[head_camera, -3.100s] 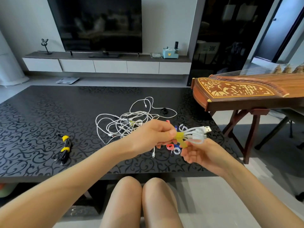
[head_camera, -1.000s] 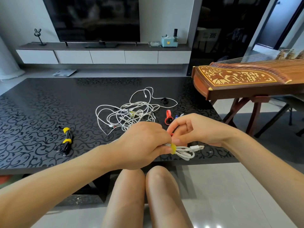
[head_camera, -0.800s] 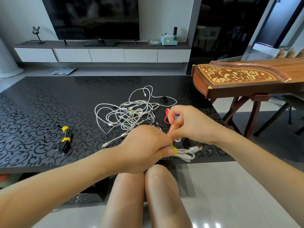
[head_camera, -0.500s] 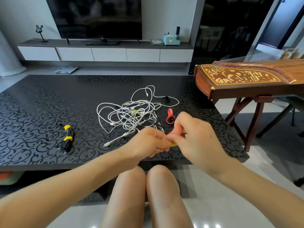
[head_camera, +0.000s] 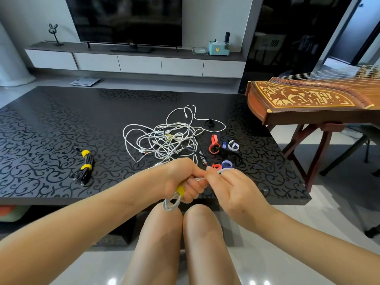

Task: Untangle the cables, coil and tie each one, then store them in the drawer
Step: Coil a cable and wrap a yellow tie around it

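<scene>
Head view: left hand (head_camera: 181,179) and right hand (head_camera: 230,186) grasp one white cable (head_camera: 171,203), perhaps two.

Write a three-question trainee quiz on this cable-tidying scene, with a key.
1. True or false: the black cable bundle on the table has two yellow ties.
2. Which hand closes around the white cable coil with the yellow tie? A left hand, B right hand
3. Fill in: the untidied white cables lie ___ the black bundle and the loose coloured ties.

Key: 1 true; 2 A; 3 between
</scene>
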Demonstrator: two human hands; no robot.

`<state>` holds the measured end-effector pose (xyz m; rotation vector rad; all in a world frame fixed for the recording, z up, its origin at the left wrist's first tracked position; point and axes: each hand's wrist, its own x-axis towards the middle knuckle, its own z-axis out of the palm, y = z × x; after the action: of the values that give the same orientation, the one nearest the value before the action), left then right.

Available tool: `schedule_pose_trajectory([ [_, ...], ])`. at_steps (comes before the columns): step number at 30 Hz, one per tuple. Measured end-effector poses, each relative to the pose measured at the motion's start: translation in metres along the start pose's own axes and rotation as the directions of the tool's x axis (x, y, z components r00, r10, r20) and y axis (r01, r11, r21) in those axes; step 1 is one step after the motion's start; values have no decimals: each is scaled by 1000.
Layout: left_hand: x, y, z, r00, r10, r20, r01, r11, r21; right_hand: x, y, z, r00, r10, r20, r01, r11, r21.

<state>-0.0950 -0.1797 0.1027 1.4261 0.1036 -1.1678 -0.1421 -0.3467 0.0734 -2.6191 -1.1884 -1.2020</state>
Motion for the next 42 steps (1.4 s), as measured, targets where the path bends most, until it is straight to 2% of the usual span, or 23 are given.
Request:
schedule_pose_trajectory([
  [2,2,2,-5,997,-42,62,41,999,28,6,4,4,1000,-10,-16,10,1000,-8],
  [4,1,7,-13,994,-55,98,47,996,79,7,7,11,999,50,0,-50,997,60],
  [6,-3,11,-29,995,-17,97,8,996,93,5,9,18,976,209,69,-219,951,217],
  [7,-5,13,-41,998,9,67,-12,999,43,5,9,21,941,318,116,-338,891,304],
  [8,-7,13,-51,999,38,17,-38,999,-24,7,8,23,877,445,180,-478,780,403],
  [9,-7,10,-61,995,83,-57,-87,994,-66,11,8,27,780,561,276,-617,618,487],
  [11,-2,-3,-73,954,201,-225,-210,977,-19,21,5,38,567,655,499,-793,269,547],
  [12,2,-11,-76,922,268,-279,-272,962,25,27,3,46,496,653,572,-830,162,534],
  [14,9,-26,-79,867,393,-306,-415,910,-6,39,-5,61,422,646,637,-863,70,501],
  [16,10,-31,-81,798,497,-340,-563,817,-127,50,-17,74,398,643,655,-872,44,487],
  [18,9,-32,-82,722,535,-438,-640,757,-132,59,-29,87,413,647,641,-888,127,443],
  [20,12,-34,-83,603,559,-569,-671,742,19,65,-38,98,474,634,612,-876,269,400],
  [21,15,-35,-82,530,573,-625,-674,732,100,66,-40,100,496,629,599,-866,308,394],
  [23,18,-38,-89,424,585,-691,-672,715,193,72,-46,105,507,612,607,-861,324,393],
  [25,19,-40,-99,391,594,-703,-662,712,233,76,-47,109,486,589,646,-873,294,388],
  [27,19,-43,-110,390,595,-702,-641,723,257,80,-45,111,440,529,725,-895,191,403],
  [30,17,-49,-126,464,555,-690,-679,723,125,87,-39,114,402,360,842,-892,-56,449],
  [32,17,-53,-134,481,542,-689,-695,715,77,90,-40,118,406,286,868,-888,-99,449],
  [35,26,-55,-141,402,462,-791,-643,757,115,96,-49,127,396,272,877,-891,-116,438],
  [37,29,-55,-145,389,360,-848,-635,771,36,101,-58,135,376,292,879,-895,-132,426],
  [38,27,-56,-148,421,330,-845,-645,764,-23,105,-61,139,365,305,880,-895,-144,422],
  [40,22,-60,-155,546,298,-783,-646,745,-166,113,-68,147,348,317,882,-887,-194,419],
  [42,18,-70,-160,643,255,-722,-581,777,-243,123,-76,154,340,312,887,-870,-254,423],
])
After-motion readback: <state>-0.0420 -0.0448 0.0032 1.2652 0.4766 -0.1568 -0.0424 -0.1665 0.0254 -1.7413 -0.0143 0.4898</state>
